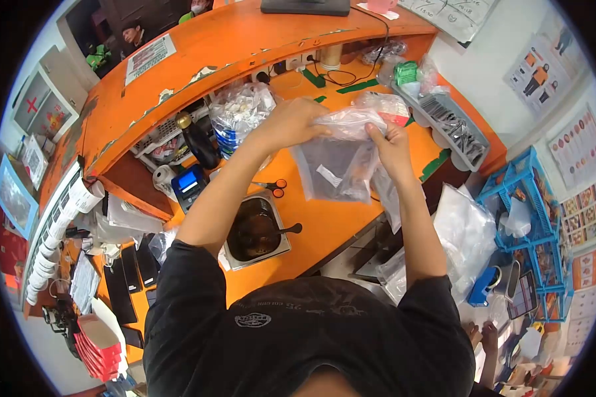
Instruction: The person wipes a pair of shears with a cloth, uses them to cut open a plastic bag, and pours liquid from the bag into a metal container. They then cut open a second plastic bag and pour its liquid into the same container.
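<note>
A clear plastic bag (334,171) with a small white label hangs over the orange counter (291,178). Bunched clear plastic at its top stretches between my two hands. My left hand (295,124) is at the left end of this plastic, fingers bent onto it. At the right end, my right hand (392,145) pinches the plastic between thumb and fingers. Orange-handled scissors (276,188) lie left of the bag. Below them stands a metal container (283,246) of dark liquid with a black ladle (291,229).
A card terminal (191,185) and a dark bottle (200,142) stand left. A grey tray (460,135) of wrapped items is at the right, near blue baskets (530,231). A co-worker's hands (487,337) show lower right. People (134,34) are beyond the raised counter.
</note>
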{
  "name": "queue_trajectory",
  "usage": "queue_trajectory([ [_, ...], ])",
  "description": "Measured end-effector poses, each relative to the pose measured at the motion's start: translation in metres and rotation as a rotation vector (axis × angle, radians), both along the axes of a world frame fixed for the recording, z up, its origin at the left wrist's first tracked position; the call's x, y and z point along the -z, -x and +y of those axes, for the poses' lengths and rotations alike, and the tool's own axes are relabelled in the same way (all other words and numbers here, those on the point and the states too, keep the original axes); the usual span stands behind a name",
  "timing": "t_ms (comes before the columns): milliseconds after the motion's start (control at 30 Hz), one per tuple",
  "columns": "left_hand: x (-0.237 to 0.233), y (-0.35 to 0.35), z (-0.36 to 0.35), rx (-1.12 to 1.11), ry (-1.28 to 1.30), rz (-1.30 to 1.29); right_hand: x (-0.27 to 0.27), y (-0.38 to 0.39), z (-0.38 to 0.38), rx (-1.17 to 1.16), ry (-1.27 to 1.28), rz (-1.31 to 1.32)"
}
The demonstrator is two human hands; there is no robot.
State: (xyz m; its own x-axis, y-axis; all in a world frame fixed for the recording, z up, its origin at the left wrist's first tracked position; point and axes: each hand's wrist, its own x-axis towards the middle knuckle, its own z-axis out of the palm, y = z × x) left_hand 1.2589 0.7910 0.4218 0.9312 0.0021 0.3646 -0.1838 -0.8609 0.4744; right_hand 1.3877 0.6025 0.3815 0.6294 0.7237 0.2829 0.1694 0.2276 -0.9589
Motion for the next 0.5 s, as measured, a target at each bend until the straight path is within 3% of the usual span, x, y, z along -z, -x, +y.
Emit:
queue_trajectory([
  [33,-0.006,0.004,0.002,-0.082,-0.313,0.032,-0.001,0.004,-0.003,0.155,0.081,-0.21],
  [100,-0.008,0.016,-0.003,-0.03,-0.292,0.028,-0.013,0.025,-0.017,0.356,0.236,-0.537],
  [133,-0.011,0.021,-0.007,0.028,-0.274,0.022,-0.015,0.039,-0.025,0.35,0.229,-0.548],
  [200,-0.021,0.027,-0.017,0.009,-0.319,-0.058,-0.014,0.059,-0.034,0.626,-0.126,-0.623],
  [233,-0.01,0.022,-0.016,0.014,-0.272,-0.145,-0.006,0.057,-0.034,0.614,-0.125,-0.623],
  [267,0.005,0.02,-0.012,0.021,-0.226,-0.229,0.011,0.051,-0.035,0.59,0.043,-0.572],
  [300,0.025,0.015,-0.001,-0.023,-0.33,-0.082,0.022,0.046,-0.032,0.564,0.205,-0.527],
  [400,0.015,0.025,-0.006,0.031,-0.411,-0.063,0.036,0.05,-0.029,0.666,0.085,-0.683],
  [433,0.022,0.023,-0.002,0.06,-0.314,-0.123,0.037,0.049,-0.028,0.656,0.091,-0.681],
  [500,0.035,0.018,0.007,0.052,-0.344,-0.08,0.039,0.056,-0.031,0.464,0.416,-0.49],
])
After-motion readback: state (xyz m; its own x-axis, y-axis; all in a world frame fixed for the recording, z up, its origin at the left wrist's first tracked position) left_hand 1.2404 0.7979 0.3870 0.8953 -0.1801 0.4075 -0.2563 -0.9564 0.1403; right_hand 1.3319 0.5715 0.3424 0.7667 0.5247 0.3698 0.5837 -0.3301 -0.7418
